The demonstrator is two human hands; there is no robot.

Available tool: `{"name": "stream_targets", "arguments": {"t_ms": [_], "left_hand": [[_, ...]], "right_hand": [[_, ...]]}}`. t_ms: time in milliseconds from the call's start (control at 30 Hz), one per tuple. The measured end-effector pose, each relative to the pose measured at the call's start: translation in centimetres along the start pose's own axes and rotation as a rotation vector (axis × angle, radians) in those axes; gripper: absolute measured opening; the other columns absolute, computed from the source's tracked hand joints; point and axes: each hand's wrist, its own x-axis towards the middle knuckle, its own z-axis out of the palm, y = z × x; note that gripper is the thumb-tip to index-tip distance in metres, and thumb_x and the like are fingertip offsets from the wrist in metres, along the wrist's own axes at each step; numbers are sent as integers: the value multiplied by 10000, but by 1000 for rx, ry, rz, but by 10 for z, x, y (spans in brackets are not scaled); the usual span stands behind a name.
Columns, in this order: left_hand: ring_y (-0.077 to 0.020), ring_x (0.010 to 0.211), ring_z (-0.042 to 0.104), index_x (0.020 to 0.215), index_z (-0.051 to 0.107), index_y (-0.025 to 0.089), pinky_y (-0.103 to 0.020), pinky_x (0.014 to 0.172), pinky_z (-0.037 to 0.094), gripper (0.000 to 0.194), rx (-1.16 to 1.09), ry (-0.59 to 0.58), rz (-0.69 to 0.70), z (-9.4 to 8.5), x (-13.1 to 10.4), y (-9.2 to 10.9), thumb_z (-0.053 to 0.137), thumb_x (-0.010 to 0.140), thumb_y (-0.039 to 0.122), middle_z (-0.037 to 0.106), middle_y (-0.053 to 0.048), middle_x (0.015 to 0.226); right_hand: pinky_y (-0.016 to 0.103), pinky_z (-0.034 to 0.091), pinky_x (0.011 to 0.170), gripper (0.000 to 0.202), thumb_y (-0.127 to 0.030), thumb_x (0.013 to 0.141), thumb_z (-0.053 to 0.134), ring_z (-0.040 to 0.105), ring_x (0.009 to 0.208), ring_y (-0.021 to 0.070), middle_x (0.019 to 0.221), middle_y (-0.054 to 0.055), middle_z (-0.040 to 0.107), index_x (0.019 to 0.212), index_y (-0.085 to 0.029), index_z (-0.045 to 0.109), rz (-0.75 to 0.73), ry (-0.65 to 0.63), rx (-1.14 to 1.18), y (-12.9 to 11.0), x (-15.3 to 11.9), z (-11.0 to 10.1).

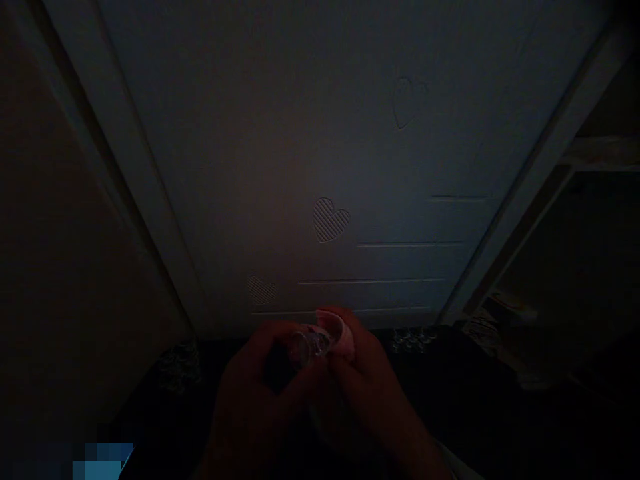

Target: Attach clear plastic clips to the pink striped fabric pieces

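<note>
The picture is very dark. Low in the middle, my left hand (263, 377) curls its thumb and fingers around a clear, shiny piece (311, 345) with a rounded rim, of glass or plastic. Its full shape is hidden by the hands and the dark, so I cannot tell its kind. Close beside it, my right hand (363, 363) pinches a pink cloth (344, 339), which is folded and curved against the clear piece. The two hands nearly touch, thumbs toward each other.
Ahead stands a pale door (240, 167) with grooved hearts and lines. A brown panel (60, 233) rises on the left. On the right are shelves (600, 153) with dim items low down. The floor (440, 380) is dark, with patterned patches.
</note>
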Motion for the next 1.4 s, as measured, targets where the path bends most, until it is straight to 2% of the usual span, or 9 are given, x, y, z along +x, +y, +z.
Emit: {"name": "stream_targets", "arguments": {"t_ms": [100,333,500,733,867,1000,1133,1267,1400], "left_hand": [[-183,736,664,821,696,246,-288,696,489,118,61,-92,78,-7,4,-3,712,710,280,733,23,786],[-170,661,661,788,688,247,-263,641,536,85,219,-165,236,-12,9,-7,719,714,219,705,28,730],[-190,718,677,802,703,242,-279,672,533,61,186,-130,195,-12,6,-6,702,741,243,715,10,762],[-196,748,678,871,738,254,-294,710,551,142,162,-62,162,-14,16,-19,716,732,253,723,-2,798],[-202,776,700,921,750,261,-294,721,572,171,184,-149,140,-18,27,-30,713,754,268,746,-17,838],[-210,839,712,984,750,278,-299,762,577,239,141,-155,84,-16,31,-38,722,747,252,763,-23,904],[-191,846,701,963,754,294,-285,790,561,253,51,-106,47,-13,32,-38,725,728,205,755,-3,916],[-213,878,699,973,746,246,-310,792,568,268,86,-179,99,-14,35,-38,718,719,164,756,-41,958],[-208,876,702,972,738,238,-303,788,573,253,98,-156,119,-13,35,-35,718,730,167,756,-39,956]], "right_hand": [[309,487,715,167,-180,855,513,658,817,196,878,43,718,951,-202,648,1,9,-112,-2,1,-2],[354,475,751,200,-191,837,515,659,843,234,890,72,739,936,-206,689,-73,12,-368,6,1,2],[299,499,708,188,-231,883,506,670,802,189,894,52,737,964,-196,672,-44,-106,-135,13,0,14],[336,525,788,243,-304,938,458,689,880,209,962,83,737,1016,-199,662,-47,-115,-37,22,5,16],[308,541,765,207,-326,913,530,689,890,212,974,65,726,1041,-228,660,37,-155,76,28,8,12],[306,536,833,224,-310,880,579,683,966,217,1030,43,720,1089,-263,642,193,-45,218,32,6,9],[330,534,879,331,-328,829,626,682,1029,230,1109,47,721,1156,-285,598,246,57,359,38,6,11],[373,524,934,394,-348,797,661,668,1105,252,1190,71,712,1178,-277,591,242,69,396,41,13,12],[390,529,928,329,-328,785,686,688,1061,261,1120,75,745,1104,-255,654,242,67,343,38,16,6]]}}
